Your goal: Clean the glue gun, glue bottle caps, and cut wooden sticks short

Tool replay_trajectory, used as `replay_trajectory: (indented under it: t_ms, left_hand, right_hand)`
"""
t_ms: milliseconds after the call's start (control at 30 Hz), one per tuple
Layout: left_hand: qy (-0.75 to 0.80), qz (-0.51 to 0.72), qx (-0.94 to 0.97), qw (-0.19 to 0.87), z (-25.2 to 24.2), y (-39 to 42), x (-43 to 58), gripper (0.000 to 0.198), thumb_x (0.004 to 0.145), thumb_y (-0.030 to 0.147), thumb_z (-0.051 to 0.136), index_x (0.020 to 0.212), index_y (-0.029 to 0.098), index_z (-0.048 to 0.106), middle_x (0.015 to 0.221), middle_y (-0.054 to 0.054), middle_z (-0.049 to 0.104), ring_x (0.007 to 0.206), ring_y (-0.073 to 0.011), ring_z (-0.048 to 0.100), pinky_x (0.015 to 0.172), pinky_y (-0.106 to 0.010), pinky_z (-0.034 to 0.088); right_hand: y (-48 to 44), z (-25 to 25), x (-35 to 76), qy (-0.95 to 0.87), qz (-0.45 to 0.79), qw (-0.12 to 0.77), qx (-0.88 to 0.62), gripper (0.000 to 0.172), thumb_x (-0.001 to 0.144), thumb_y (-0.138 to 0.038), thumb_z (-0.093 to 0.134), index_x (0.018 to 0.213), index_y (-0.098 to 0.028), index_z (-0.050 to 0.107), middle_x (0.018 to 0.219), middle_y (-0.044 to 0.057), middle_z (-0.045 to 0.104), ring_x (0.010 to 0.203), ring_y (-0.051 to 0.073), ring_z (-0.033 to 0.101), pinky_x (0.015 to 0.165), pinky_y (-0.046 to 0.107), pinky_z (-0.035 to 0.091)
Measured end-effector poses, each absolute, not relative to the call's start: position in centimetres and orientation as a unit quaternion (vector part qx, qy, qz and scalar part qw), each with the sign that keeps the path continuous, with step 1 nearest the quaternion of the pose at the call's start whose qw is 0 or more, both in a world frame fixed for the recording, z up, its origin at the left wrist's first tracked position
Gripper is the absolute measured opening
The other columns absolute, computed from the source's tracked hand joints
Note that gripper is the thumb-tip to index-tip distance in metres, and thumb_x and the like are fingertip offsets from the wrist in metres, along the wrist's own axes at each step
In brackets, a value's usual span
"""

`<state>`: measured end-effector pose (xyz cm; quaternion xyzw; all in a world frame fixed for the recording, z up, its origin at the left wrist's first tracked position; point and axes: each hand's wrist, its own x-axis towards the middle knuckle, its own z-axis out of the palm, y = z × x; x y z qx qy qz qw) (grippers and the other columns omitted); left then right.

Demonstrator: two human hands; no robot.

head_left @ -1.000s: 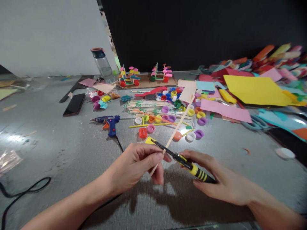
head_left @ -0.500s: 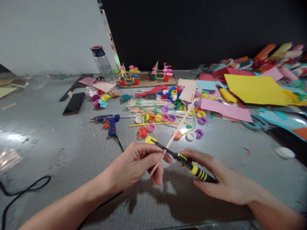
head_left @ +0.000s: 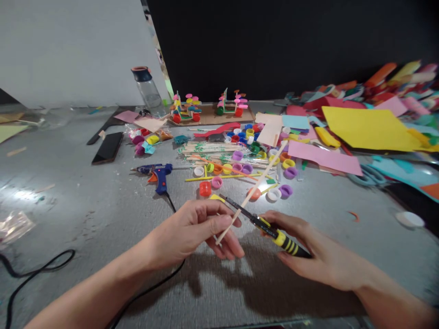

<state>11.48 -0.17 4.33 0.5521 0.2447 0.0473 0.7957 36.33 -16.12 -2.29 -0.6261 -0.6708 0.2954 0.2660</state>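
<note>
My left hand (head_left: 202, 228) pinches a thin wooden stick (head_left: 259, 183) between thumb and index finger near its lower end. The other fingers are loosely extended beneath. From there the stick slants up and away to the right. My right hand (head_left: 308, 246) is closed round the yellow-and-black handles of long-nose pliers (head_left: 270, 228). Their dark narrow jaws cross the stick just above my left fingertips; whether they grip it cannot be made out. Beyond the jaw tips lies a small yellow piece (head_left: 217, 197), partly hidden by my left hand.
A blue glue gun (head_left: 161, 178) with a black cord lies left of centre. Coloured bottle caps (head_left: 236, 168) and bundled sticks (head_left: 212, 148) spread ahead. Two small craft models (head_left: 187, 109) stand on cardboard at the back. Paper, blue scissors (head_left: 368, 176) and a phone (head_left: 107, 147) lie around.
The stick has shifted slightly up and to the right, its lower end now closer to my left fingertips. My left lower fingers have stretched out more. The pliers stay across the stick.
</note>
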Motion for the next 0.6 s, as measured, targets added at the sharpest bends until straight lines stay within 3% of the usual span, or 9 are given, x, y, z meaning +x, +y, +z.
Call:
replay_trajectory:
  t_ms: [167, 600]
  left_hand:
    - [0.238, 0.054, 0.533, 0.81, 4.0, -0.2, 11.6, 0.025, 0.092, 0.038, 0.069, 0.088, 0.014, 0.068, 0.072, -0.006, 0.081, 0.06, -0.0104, 0.072, 0.06, -0.017, 0.057]
    - [0.247, 0.071, 0.542, 0.8, 3.8, -0.3, 11.8, 0.024, 0.091, 0.039, 0.069, 0.093, 0.015, 0.069, 0.067, -0.003, 0.079, 0.057, -0.01, 0.069, 0.06, -0.018, 0.056]
  right_hand:
    - [-16.2, -2.3, 36.4, -0.661, 0.31, 0.272, -0.627, 0.066, 0.086, -0.041, 0.065, 0.148, -0.023, 0.049, 0.149, 0.015, 0.055, 0.135, 0.037, 0.054, 0.109, 0.055, 0.047]
    - [-15.7, -1.2, 36.1, -0.655, 0.352, 0.259, -0.617, 0.068, 0.086, -0.041, 0.065, 0.149, -0.02, 0.048, 0.152, 0.016, 0.052, 0.137, 0.038, 0.051, 0.11, 0.055, 0.046]
